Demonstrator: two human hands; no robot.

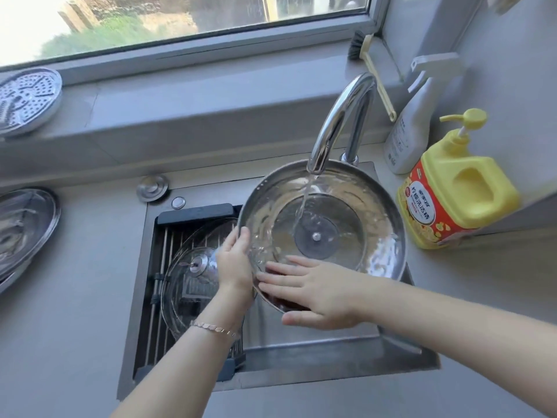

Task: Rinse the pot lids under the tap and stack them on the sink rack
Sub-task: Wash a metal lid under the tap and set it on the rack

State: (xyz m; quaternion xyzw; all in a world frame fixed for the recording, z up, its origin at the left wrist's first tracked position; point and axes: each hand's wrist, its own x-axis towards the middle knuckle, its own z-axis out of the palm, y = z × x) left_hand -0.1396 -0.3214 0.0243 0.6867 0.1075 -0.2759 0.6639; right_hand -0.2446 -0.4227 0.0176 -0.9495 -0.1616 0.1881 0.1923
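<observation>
A steel-rimmed glass pot lid (325, 218), underside up, fills the right of the steel sink (331, 351) under the chrome tap (340, 116), water running. The left hand (235, 260) curls around its left rim; the right hand (313, 291) lies flat, fingers spread, on its near edge. A clear glass lid (193, 285) rests on the rack (159, 285) at left. A yellow soap bottle (455, 191) crowds the right.

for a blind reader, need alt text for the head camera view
Two bare hands tilt a steel-rimmed pot lid under a running tap: left hand grips its rim, right hand lies flat on it. A glass lid rests on the sink rack.
</observation>
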